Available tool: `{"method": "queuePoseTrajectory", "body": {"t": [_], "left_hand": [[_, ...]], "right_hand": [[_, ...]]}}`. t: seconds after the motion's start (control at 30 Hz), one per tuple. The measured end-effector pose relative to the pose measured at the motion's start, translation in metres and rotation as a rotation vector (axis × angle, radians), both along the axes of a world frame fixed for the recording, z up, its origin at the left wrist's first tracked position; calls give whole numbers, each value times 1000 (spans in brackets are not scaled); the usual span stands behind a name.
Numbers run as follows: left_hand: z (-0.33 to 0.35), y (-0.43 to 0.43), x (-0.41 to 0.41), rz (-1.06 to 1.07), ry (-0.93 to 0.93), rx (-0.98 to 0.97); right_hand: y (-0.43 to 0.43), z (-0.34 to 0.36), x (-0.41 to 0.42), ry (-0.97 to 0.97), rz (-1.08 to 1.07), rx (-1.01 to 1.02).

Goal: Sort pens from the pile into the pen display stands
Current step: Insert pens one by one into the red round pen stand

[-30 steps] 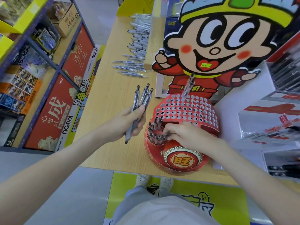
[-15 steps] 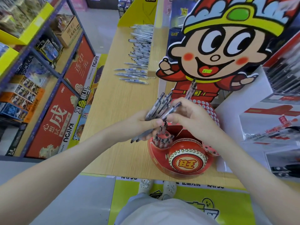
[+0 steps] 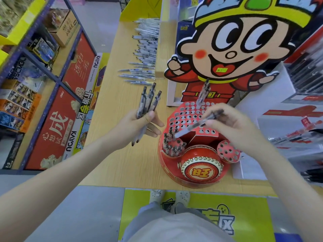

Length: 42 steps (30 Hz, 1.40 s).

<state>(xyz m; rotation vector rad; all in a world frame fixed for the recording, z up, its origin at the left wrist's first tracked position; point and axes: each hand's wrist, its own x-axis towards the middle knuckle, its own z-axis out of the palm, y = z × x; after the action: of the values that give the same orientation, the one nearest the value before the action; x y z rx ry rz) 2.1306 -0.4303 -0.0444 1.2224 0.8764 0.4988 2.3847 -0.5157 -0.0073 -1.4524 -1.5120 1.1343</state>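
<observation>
A red pen display stand [image 3: 192,179] with a perforated top sits on the wooden table's near edge. Several pens [image 3: 173,145] stand in its left round cup, and one pen [image 3: 202,94] stands upright at the back of the hole grid. My left hand [image 3: 138,126] grips a bundle of three pens [image 3: 148,102] just left of the stand. My right hand [image 3: 232,126] pinches a single pen [image 3: 197,124], slanted tip-down over the left cup. The pen pile [image 3: 145,55] lies farther back on the table.
A large cartoon cardboard figure [image 3: 236,49] rises behind the stand. White and red pen boxes [image 3: 288,130] crowd the right side. Blue shelving [image 3: 35,75] with boxed goods lines the aisle at left. Bare wooden tabletop [image 3: 122,163] lies left of the stand.
My hands have separated: the right hand took one pen from the left hand's bundle and moved it over the stand's left cup. The left hand moved back left with the remaining pens.
</observation>
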Motion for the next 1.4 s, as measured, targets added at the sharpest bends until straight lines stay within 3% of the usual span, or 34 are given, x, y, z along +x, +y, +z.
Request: {"method": "queuePoseTrajectory", "body": {"t": [0.23, 0.37, 0.9, 1.03, 1.23, 1.4], "left_hand": [[-12, -2, 0, -29, 21, 33], [-16, -2, 0, -19, 25, 11], [-11, 6, 3, -30, 28, -8], [-3, 8, 5, -79, 43, 2], [19, 7, 14, -171, 65, 51], [30, 3, 22, -256, 68, 40]], "right_hand": [[1, -22, -4, -327, 43, -7], [2, -34, -8, -514, 190, 56], [14, -53, -24, -626, 385, -101], [18, -34, -25, -465, 321, -73], [33, 0, -45, -122, 39, 34], [35, 6, -52, 82, 59, -10]]}}
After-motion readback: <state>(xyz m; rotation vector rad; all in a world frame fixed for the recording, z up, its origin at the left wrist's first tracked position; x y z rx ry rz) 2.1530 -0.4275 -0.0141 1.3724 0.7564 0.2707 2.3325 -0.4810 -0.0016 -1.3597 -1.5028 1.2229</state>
